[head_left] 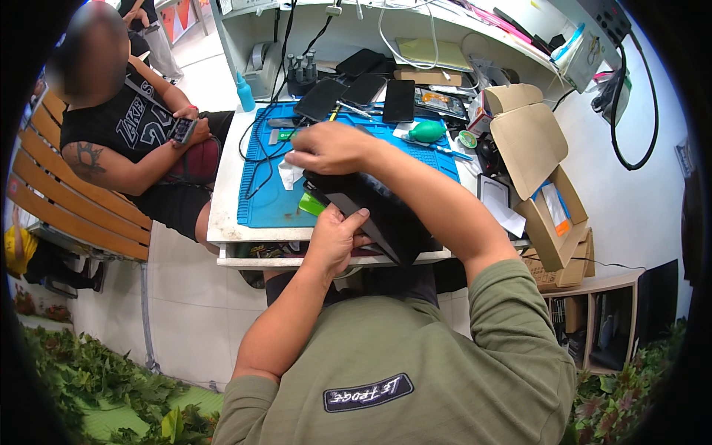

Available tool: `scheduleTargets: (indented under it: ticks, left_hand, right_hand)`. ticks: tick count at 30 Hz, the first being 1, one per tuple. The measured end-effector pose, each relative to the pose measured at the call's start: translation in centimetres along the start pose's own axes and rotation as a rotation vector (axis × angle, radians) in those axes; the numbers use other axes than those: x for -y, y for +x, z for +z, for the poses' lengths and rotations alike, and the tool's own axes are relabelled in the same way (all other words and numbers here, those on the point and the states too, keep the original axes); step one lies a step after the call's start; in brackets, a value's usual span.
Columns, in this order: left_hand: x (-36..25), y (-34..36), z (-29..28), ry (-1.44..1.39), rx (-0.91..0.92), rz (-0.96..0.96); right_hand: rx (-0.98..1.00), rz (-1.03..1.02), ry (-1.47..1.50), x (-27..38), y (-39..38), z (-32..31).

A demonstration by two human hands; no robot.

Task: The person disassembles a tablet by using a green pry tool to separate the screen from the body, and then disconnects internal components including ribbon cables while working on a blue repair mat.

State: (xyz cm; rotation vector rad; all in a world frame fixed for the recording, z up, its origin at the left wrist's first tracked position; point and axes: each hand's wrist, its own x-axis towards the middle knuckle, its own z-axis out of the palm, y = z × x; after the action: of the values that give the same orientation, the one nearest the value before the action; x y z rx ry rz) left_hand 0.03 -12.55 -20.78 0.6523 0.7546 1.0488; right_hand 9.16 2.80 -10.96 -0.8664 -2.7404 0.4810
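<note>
Head-worn L cam, wide fisheye, facing dn, near desk (225, 220)

Glossy black flat device (397, 215), tilted, held over near edge of blue mat (263, 204).

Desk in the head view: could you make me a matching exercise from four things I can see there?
1. Bulb
2. Bottle
3. Box
4. Left hand

A. Brown, lid open
B. Thumb on the black device
C. Green
D. Light blue

Pairs: 1-C, 2-D, 3-A, 4-B
</note>
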Motion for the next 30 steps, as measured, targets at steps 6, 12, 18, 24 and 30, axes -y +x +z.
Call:
scheduleTargets:
  ticks: [6, 12, 18, 24, 30]
  left_hand:
    - [-0.1, 0.0, 0.0, 0.003, 0.035, -0.035]
    - [-0.4, -0.3, 0.4, -0.03, 0.017, -0.048]
    - [-0.4, -0.2, 0.9, -0.02, 0.052, -0.061]
    - [-1.2, -0.5, 1.0, -0.006, -0.051, -0.017]
    - [-0.9, 0.5, -0.5, 0.038, 0.009, -0.037]
  right_hand:
    - [-0.537, 0.323, -0.236, -1.1, -12.1, -2.2]
    - [-0.306, 0.771, 0.1, 0.6, -22.1, -2.1]
    - [-0.412, 0.688, 0.289, -3.1, -26.0, 1.5]
    - [-0.389, 0.717, 0.357, -3.6, -24.5, 1.3]
    - [-0.466, 0.76, 0.4, -2.9, -24.3, 1.7]
